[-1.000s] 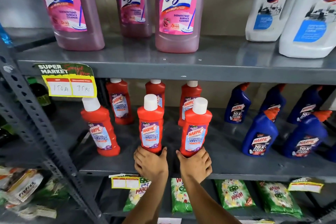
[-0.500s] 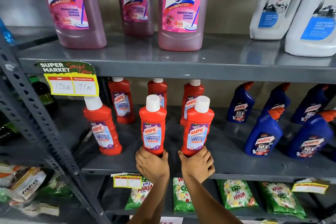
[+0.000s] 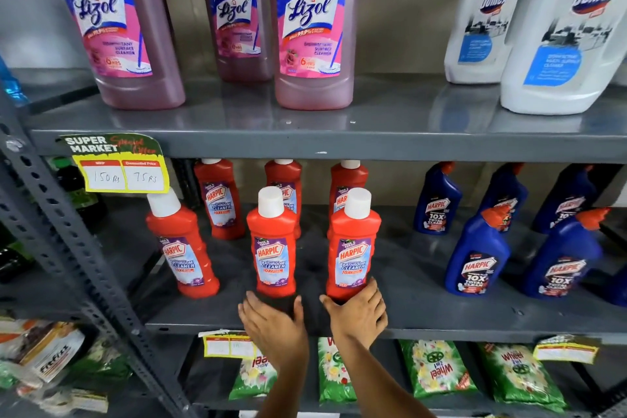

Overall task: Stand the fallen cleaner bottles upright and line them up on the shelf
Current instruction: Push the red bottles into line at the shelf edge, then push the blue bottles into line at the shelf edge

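Harpic bathroom cleaner bottles, red with white caps, stand upright on the middle shelf (image 3: 441, 316) of a grey metal rack. Nearest the front edge, the left hand (image 3: 271, 326) reaches the base of the centre front bottle (image 3: 271, 244); its fingers (image 3: 252, 302) are spread to either side of the base, and whether they press on it cannot be told. The right hand (image 3: 359, 312) has its fingers curled around the base of the right front bottle (image 3: 351, 244), covering that bottle's bottom edge. A third front bottle (image 3: 181, 244) stands apart to the left, untouched, appearing to lean left in the wide-angle view. Behind these, three more red bottles (image 3: 220, 200) stand in a back row; the middle and right ones are largely hidden by the front bottles. To the right, blue Harpic bottles (image 3: 475, 254) with orange caps stand on the same shelf, the farthest right cut off by the frame. A price tag (image 3: 122, 163) hangs from the upper shelf (image 3: 373, 142) edge. Above it, pink Lizol bottles (image 3: 308, 27) and white Domex bottles (image 3: 570, 27) are cut off at the top.
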